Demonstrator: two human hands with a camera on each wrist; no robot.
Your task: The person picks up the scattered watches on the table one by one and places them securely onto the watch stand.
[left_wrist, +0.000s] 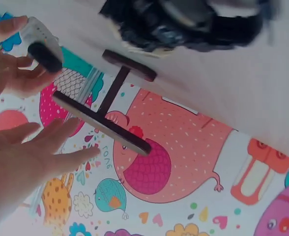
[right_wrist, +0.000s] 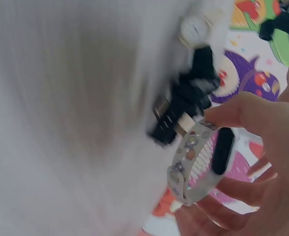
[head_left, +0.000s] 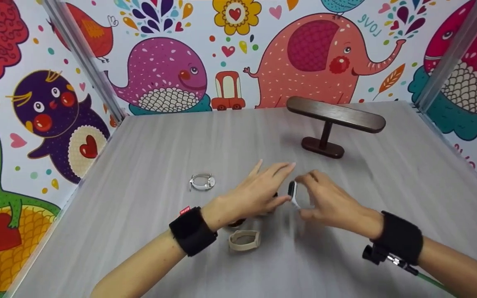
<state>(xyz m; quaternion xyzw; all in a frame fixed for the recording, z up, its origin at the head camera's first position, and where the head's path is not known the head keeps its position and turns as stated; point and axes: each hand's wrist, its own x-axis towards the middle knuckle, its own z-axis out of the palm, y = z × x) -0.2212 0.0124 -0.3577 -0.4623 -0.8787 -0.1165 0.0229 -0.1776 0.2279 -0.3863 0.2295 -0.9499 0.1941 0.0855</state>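
My right hand [head_left: 338, 200] pinches a white fitness band [right_wrist: 196, 164] with a black screen, its strap closed in a loop. In the right wrist view small coloured charms dot the strap. My left hand [head_left: 259, 192] is just left of the band, its fingers extended and holding nothing; in the left wrist view the left fingers [left_wrist: 56, 142] spread below the band. Under the left hand lies a black watch [right_wrist: 188, 96], mostly hidden from the head view. Close to it on the table are a beige watch [head_left: 244, 241] and, farther left, a silver watch [head_left: 202, 182].
A dark wooden T-shaped stand [head_left: 336, 115] rises at the back right of the grey table [head_left: 151, 157]. Printed cartoon panels [head_left: 238, 54] wall in the back and sides. Black bands wrap both wrists, with a small camera [head_left: 373, 254] on the right one.
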